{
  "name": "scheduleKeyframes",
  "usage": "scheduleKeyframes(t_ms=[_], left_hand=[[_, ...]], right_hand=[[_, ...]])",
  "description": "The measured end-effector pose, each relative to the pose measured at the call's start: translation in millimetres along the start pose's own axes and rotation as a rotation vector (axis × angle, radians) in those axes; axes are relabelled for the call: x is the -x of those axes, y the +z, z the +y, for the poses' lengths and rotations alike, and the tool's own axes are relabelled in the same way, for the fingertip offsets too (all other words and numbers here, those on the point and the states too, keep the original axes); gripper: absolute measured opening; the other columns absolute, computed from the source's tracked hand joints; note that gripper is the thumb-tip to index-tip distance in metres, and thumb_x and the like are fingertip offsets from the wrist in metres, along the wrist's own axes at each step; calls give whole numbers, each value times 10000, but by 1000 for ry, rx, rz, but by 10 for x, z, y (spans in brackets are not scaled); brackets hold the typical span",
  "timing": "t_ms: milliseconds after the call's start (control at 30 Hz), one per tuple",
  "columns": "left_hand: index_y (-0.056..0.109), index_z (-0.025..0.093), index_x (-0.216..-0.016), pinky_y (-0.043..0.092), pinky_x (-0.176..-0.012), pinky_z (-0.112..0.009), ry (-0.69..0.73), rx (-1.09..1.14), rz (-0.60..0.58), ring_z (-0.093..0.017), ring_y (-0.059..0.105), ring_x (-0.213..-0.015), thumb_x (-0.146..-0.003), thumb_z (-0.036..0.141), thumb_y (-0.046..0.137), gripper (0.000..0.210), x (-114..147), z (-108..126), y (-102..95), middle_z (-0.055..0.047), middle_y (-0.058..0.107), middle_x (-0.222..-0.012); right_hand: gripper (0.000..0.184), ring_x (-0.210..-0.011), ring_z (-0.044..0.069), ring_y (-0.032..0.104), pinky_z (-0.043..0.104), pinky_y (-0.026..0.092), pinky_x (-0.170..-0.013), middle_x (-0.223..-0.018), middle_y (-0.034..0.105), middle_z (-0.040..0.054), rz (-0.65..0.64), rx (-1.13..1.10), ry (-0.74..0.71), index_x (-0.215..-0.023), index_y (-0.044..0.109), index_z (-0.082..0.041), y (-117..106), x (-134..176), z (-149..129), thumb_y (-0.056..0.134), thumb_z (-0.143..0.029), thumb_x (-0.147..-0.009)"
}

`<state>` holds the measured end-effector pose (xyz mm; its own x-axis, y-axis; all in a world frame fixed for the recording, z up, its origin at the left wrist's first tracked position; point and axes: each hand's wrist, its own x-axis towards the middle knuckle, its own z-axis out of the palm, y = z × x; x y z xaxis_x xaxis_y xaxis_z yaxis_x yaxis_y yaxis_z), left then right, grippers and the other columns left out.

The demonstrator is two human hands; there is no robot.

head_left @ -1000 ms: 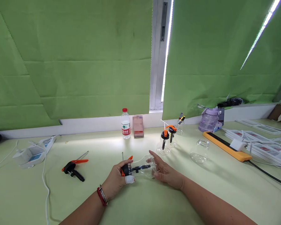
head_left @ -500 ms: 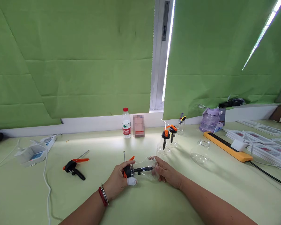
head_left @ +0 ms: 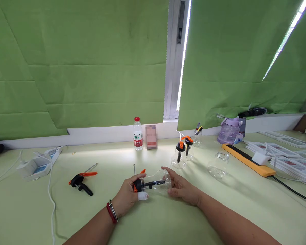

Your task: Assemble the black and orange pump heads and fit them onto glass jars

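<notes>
A clear bottle [head_left: 156, 178] lies sideways between my hands just above the table. In its neck sits a black-and-orange cap [head_left: 137, 185], with a black stem inside the bottle and a thin metal rod sticking up. My left hand [head_left: 130, 194], one finger wrapped in white, is closed around the cap and neck. My right hand [head_left: 182, 187] grips the rounded base end, some fingers hidden behind it. To the left, a similar loose cap [head_left: 79, 180] with an orange lever, rod and black stem rests on the table.
Two capped clear bottles [head_left: 179, 164] stand behind my right hand. An uncapped clear jar [head_left: 218, 166] is farther right, beside an orange power strip [head_left: 247, 160]. A water bottle [head_left: 137, 136] and a small box [head_left: 151, 137] stand at the back. A white cable [head_left: 51, 197] runs along the left.
The bottle has shifted slightly left with both hands. My right hand has changed its hold on the base, its thumb now lower on the near side.
</notes>
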<state>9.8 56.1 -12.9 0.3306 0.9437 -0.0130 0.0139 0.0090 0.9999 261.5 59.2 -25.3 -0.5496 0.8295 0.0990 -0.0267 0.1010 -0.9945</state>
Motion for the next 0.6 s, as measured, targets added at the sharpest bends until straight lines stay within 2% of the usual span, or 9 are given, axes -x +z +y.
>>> scheduleKeyframes(t_ms=[133,200,267,333,433,500,600], left_hand=[[594,167,-1153,424,-694,-264,-12,-3,-23,-134,506,-732,-474,204,842,725,3,0,0,7,552,-819],[592,166,-1157,430,-700,-269,-11,-6,-17,-138,513,-741,-475,206,841,727,4,-6,1,1,561,-833],[598,168,-1151,435,-709,-271,-5,-18,-7,-143,521,-755,-478,206,840,716,3,-14,0,-5,571,-849],[606,170,-1139,438,-725,-274,-1,-27,6,-151,529,-778,-483,205,839,698,0,-20,-3,-17,581,-885],[597,174,-1153,440,-746,-284,-2,-17,14,-162,537,-802,-506,219,833,691,-7,-21,-11,-35,587,-942],[590,173,-1166,439,-746,-288,-1,-12,15,-162,536,-791,-508,229,834,704,-9,-19,-16,-34,588,-922],[603,168,-1155,433,-736,-286,-1,-21,14,-155,523,-761,-479,224,845,720,-5,-20,-17,-12,578,-849]], right_hand=[[689,-569,83,442,209,342,-493,-824,525,13,12,13,67,-1293,401,-223,-7,-27,4,600,-579,-739],[675,-499,68,416,206,312,-451,-794,533,13,30,69,97,-1281,411,-204,-12,-31,11,540,-617,-762],[670,-517,73,448,204,307,-445,-875,552,42,32,93,99,-1313,383,-214,-12,-23,18,499,-617,-790],[716,-614,87,487,205,337,-480,-1082,522,86,24,81,53,-1374,305,-257,-5,-7,18,523,-602,-785],[883,-781,105,480,240,407,-624,-1361,322,99,3,35,-53,-1428,146,-342,14,17,6,637,-552,-725],[919,-792,101,465,258,412,-671,-1387,283,85,-4,16,-72,-1427,127,-371,20,23,-2,681,-505,-706],[835,-681,69,432,233,392,-605,-1296,376,68,-1,26,-42,-1402,227,-370,7,16,4,693,-454,-715]])
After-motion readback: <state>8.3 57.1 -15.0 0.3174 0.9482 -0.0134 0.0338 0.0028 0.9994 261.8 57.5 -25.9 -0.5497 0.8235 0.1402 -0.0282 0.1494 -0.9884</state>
